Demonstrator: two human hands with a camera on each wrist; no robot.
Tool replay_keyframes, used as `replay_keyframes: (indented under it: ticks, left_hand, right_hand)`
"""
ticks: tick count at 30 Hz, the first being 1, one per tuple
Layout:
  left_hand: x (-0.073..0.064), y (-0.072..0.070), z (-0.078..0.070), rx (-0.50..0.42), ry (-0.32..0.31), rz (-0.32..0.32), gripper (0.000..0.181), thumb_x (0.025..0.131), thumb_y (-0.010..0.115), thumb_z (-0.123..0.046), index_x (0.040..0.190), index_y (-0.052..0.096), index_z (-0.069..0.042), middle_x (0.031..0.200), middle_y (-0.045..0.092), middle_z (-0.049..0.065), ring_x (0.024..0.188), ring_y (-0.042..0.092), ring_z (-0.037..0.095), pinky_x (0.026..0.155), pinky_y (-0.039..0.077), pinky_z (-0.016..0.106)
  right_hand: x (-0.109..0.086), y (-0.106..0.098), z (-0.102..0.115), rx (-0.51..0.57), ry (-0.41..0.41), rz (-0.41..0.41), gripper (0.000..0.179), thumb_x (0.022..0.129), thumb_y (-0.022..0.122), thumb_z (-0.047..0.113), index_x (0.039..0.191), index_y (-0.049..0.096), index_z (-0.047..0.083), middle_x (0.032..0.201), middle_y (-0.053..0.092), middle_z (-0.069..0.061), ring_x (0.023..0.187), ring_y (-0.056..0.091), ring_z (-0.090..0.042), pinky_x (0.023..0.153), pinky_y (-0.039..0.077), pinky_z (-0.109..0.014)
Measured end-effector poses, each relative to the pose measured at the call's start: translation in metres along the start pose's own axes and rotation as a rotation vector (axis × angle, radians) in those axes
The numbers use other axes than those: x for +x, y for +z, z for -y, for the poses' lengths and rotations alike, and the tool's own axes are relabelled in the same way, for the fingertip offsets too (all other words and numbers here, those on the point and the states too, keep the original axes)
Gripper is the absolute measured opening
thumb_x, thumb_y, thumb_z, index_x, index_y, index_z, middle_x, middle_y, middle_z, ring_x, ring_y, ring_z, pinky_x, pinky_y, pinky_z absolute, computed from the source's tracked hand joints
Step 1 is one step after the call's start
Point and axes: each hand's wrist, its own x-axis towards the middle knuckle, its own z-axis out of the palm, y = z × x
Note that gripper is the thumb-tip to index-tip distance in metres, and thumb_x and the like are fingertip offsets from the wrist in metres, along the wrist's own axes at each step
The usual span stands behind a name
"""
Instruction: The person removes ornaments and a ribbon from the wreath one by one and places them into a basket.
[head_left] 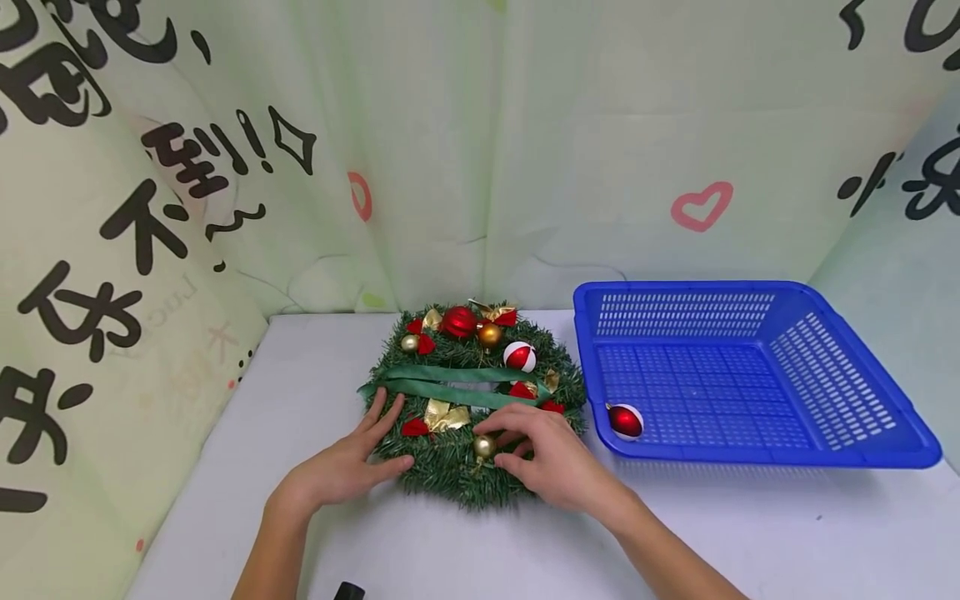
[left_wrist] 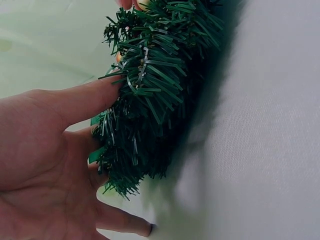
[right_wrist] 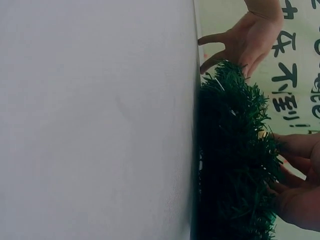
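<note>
A green Christmas wreath (head_left: 442, 479) lies on the table, decorated with red, gold and striped ball ornaments and red and gold bows. My left hand (head_left: 341, 475) touches its left side with fingers spread. In the left wrist view that thumb meets the wreath's green needles (left_wrist: 155, 75). At the wreath's front right, thumb and index of my right hand (head_left: 551, 454) pinch a small gold ball ornament (head_left: 484, 447) from either side. A green ribbon (head_left: 450, 392) stretches across the wreath in two strands. Beside the gold ball sits a gold bow (head_left: 447, 415) with red parts.
Right of the wreath stands a blue plastic basket (head_left: 750, 454), its near left corner holding a red and white ball ornament (head_left: 626, 422). Behind the white table (head_left: 315, 350) hangs a pale green curtain (head_left: 600, 167) with black lettering. A small black object (head_left: 349, 591) shows at the bottom edge.
</note>
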Motion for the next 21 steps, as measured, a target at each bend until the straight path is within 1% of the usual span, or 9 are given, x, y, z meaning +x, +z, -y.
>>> replay_keyframes:
  ticks: [5,12,16,21]
  left_hand:
    - [0.0004,-0.0010,0.0005,-0.008,-0.004,0.003,0.091,0.102,0.063,-0.051,0.169,0.004,-0.029,0.175,-0.020,0.003,0.159,0.005,0.048,0.118,0.023,0.075]
    - [0.0028,-0.0029,-0.0017,0.001,0.019,0.004,0.091,0.103,0.062,-0.051,0.169,0.005,-0.029,0.175,-0.019,0.005,0.159,0.008,0.049,0.117,0.024,0.074]
    - [0.0019,-0.0020,-0.0006,-0.008,0.005,0.004,0.091,0.102,0.063,-0.051,0.169,0.004,-0.029,0.175,-0.020,0.004,0.159,0.007,0.049,0.118,0.023,0.075]
    - [-0.0004,-0.0005,0.0006,-0.012,0.004,0.002,0.091,0.102,0.064,-0.050,0.169,0.005,-0.028,0.175,-0.019,0.006,0.158,0.009,0.050,0.117,0.024,0.075]
  right_hand:
    - [0.0030,0.0017,0.0021,-0.010,0.008,-0.008,0.037,0.091,0.076,-0.002,0.125,0.074,0.014,0.125,0.071,0.001,0.099,0.072,-0.017,0.079,0.059,-0.023]
    - [0.0046,0.0029,0.0026,-0.030,0.008,-0.045,0.034,0.089,0.077,-0.004,0.119,0.077,0.013,0.120,0.071,0.002,0.095,0.072,-0.014,0.076,0.058,-0.022]
    - [0.0052,0.0042,0.0019,-0.029,0.004,-0.034,0.033,0.089,0.078,-0.004,0.118,0.077,0.012,0.120,0.070,0.001,0.095,0.072,-0.016,0.075,0.059,-0.022]
    - [0.0052,0.0060,0.0013,-0.020,0.011,-0.008,0.033,0.089,0.079,-0.002,0.120,0.077,0.010,0.120,0.068,0.000,0.097,0.073,-0.018,0.075,0.059,-0.022]
